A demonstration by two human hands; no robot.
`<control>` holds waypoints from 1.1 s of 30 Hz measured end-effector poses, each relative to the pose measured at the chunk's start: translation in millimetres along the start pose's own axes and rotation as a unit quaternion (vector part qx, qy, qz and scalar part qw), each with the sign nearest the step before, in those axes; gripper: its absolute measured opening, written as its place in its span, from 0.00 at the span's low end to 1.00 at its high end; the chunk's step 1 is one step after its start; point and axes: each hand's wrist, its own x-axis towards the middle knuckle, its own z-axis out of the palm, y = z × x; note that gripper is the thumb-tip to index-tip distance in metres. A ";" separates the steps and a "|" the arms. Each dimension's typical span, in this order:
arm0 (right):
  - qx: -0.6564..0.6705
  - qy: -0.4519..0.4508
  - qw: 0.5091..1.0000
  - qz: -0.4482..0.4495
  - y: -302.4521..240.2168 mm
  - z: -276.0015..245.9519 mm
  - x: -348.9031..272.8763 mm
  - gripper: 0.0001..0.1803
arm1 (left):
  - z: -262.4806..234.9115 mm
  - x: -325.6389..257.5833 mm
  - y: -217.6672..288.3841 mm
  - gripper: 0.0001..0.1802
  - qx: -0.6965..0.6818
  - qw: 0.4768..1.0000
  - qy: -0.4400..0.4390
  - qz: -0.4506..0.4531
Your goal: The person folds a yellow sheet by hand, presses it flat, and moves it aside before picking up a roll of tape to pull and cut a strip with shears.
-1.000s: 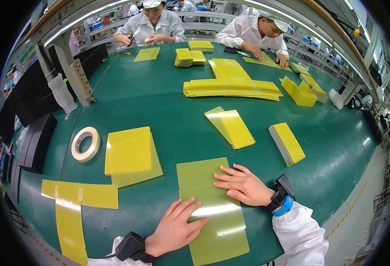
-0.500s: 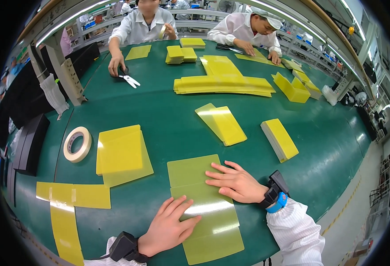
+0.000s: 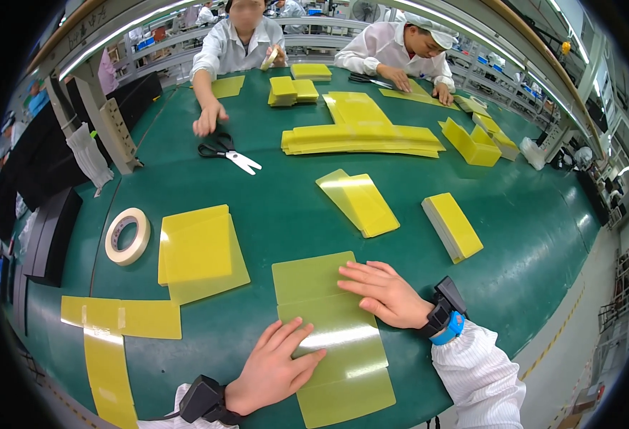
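Flatly, left hand (image 3: 270, 370) and right hand (image 3: 384, 292) press spread fingers on 2 glossy yellow-green sheets (image 3: 329, 336).

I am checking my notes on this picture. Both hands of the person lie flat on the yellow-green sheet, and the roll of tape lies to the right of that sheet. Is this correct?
Not quite. In the head view the left hand and right hand do lie flat on the yellow-green sheet, but the roll of tape lies to the left of that sheet, not the right.
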 end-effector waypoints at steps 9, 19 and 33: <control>0.072 0.122 0.986 0.093 6.3 3.7 -2.8 0.19 | 0.2 0.2 0.2 0.12 -0.005 1.000 0.000 -0.005; -0.019 -0.023 1.000 0.002 2.2 0.1 -0.1 0.21 | 1.2 0.4 0.1 0.12 -0.003 1.000 0.001 -0.005; -0.029 -0.050 0.998 0.011 1.5 -0.7 -0.1 0.22 | 1.1 0.9 0.7 0.13 -0.008 1.000 0.001 -0.007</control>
